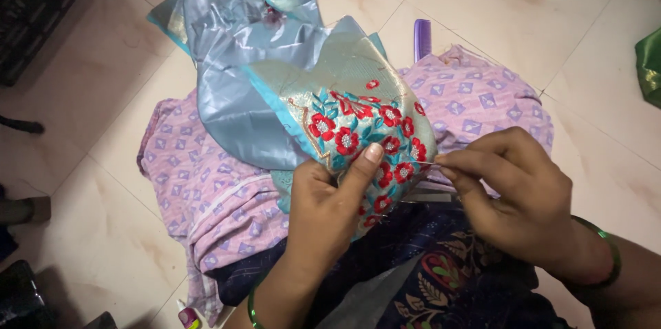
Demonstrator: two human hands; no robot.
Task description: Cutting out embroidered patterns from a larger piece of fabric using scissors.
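My left hand grips a light blue garment piece with red flower embroidery, thumb pressed on the embroidered part. My right hand pinches a thin needle at the embroidery's right edge, fingers closed around it. The shiny blue fabric bunches up and away from me over my lap. Both wrists wear green bangles.
A lilac patterned cloth covers my lap over dark floral fabric. A purple comb lies on the pale tiled floor. Green fabric sits at the right edge; dark objects stand at the left.
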